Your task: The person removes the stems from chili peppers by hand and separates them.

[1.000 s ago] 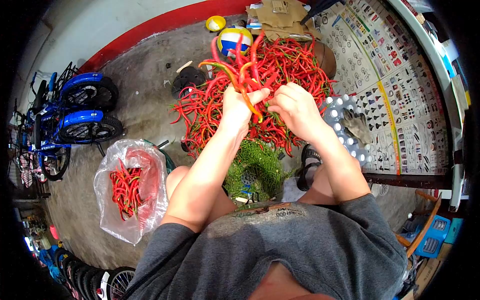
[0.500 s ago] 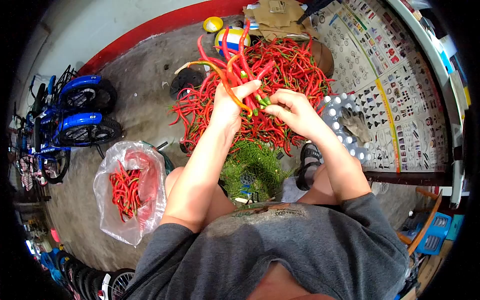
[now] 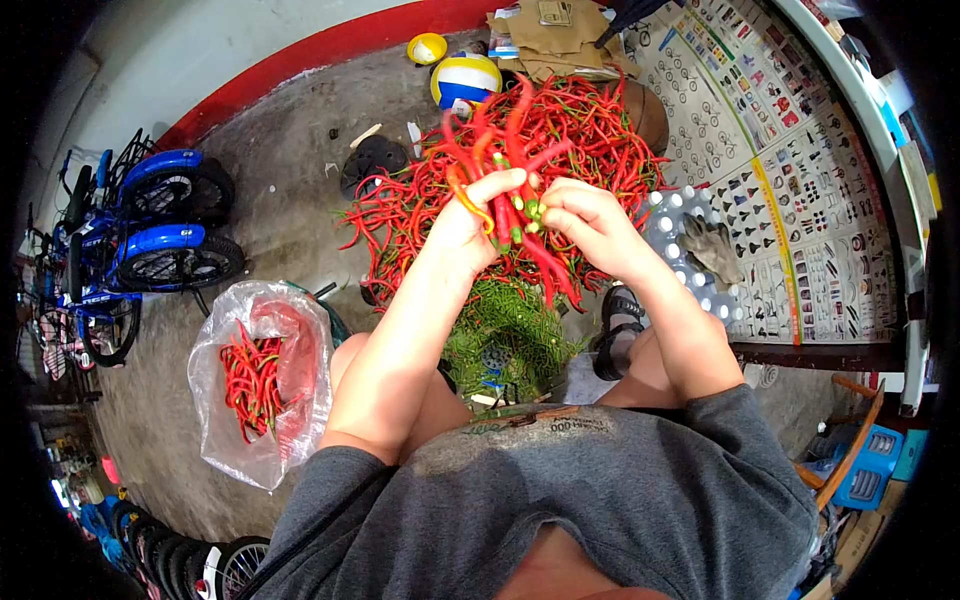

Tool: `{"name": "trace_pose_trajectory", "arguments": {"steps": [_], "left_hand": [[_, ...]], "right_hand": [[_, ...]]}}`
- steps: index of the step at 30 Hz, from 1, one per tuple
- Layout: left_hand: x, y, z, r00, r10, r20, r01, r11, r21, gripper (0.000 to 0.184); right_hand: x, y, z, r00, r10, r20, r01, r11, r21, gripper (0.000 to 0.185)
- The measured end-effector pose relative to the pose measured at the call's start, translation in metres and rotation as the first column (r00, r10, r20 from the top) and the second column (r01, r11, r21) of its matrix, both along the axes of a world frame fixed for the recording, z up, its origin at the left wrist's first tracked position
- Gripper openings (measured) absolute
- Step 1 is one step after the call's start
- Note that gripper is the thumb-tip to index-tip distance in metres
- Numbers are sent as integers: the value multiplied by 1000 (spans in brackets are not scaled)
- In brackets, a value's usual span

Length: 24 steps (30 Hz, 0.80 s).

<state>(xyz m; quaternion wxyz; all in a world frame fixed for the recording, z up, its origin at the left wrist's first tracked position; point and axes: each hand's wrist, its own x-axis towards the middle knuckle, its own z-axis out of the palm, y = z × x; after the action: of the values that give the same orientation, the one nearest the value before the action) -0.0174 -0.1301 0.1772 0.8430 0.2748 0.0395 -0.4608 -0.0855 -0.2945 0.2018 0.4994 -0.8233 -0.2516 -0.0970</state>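
Observation:
My left hand point(image 3: 462, 222) is wrapped round a bunch of long red chili peppers point(image 3: 515, 150), their tips pointing away from me and their green stem ends toward me. One orange, curved chili sticks out on its left side. Thumb and fingers of my right hand point(image 3: 588, 218) are pinched at the green stems point(image 3: 533, 212) of that bunch. Both hands are above a large pile of red chilies point(image 3: 610, 130) on the floor. Closer to me lies a heap of green stems point(image 3: 510, 325). To the left, an open clear plastic bag point(image 3: 215, 400) contains red chilies point(image 3: 255, 385).
Bottles with white caps point(image 3: 675, 250) and a grey glove point(image 3: 712, 250) lie right of the pile. A volleyball point(image 3: 467, 80), a yellow bowl point(image 3: 427, 48) and cardboard point(image 3: 555, 45) sit behind it. Blue bicycles point(image 3: 165, 245) stand at the left.
The held bunch has come lower and toward me, its chilies partly blurred. Some red chilies now show below my hands. My right hand stays at the stem ends.

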Motion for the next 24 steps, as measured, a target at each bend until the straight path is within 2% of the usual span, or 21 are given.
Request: {"name": "trace_pose_trajectory", "arguments": {"steps": [2, 3, 4, 7, 11, 12, 13, 14, 16, 18, 20, 22, 23, 24], "left_hand": [[0, -4, -6, 966, 255, 46, -257, 965, 54, 16], [-3, -9, -3, 919, 371, 132, -383, 920, 85, 17], [-5, -11, -2, 919, 370, 134, -383, 920, 85, 17], [-10, -15, 3, 870, 434, 234, -471, 872, 135, 17], [-8, -10, -5, 905, 369, 214, -394, 915, 88, 16], [-9, -9, -2, 934, 331, 135, -341, 938, 56, 16], [-10, -9, -1, 956, 287, 58, -289, 957, 20, 16], [-9, -9, -2, 956, 287, 59, -288, 957, 20, 16], [-7, -8, -3, 994, 96, -56, -103, 984, -142, 18], [-7, -8, 2, 995, 99, -29, -103, 980, -171, 20], [-2, -8, 6, 955, 298, -3, -297, 950, -95, 19], [14, 15, 14, 929, 369, 27, -360, 918, -165, 17], [17, 35, 27, 906, 420, 57, -406, 899, -166, 16], [15, 60, 45, 836, 499, 229, -502, 863, -48, 17]], "right_hand": [[0, 2, 0, 949, -160, -272, 161, 987, -18, 18], [-1, 4, -5, 955, -183, -234, 183, 983, -19, 22], [-1, 6, -6, 955, -183, -232, 184, 983, -18, 22], [-1, 10, -7, 914, -355, -199, 343, 935, -94, 21], [0, 6, -13, 896, -340, -287, 345, 938, -37, 19], [0, 3, -14, 882, -194, -429, 290, 942, 168, 18], [1, 2, -15, 848, -20, -530, 253, 893, 371, 16], [-1, 4, -14, 848, -20, -529, 253, 893, 371, 16], [-5, 10, -9, 829, 223, -512, 223, 709, 669, 13], [-5, 9, -8, 823, 255, -508, 215, 687, 694, 14], [-2, 7, -8, 846, 304, -437, 168, 627, 761, 17], [3, -9, -8, 813, 399, -425, 87, 638, 765, 20], [3, -9, 1, 844, 251, -475, 84, 812, 578, 23], [3, -9, 9, 871, 98, -481, 91, 931, 354, 26]]}}
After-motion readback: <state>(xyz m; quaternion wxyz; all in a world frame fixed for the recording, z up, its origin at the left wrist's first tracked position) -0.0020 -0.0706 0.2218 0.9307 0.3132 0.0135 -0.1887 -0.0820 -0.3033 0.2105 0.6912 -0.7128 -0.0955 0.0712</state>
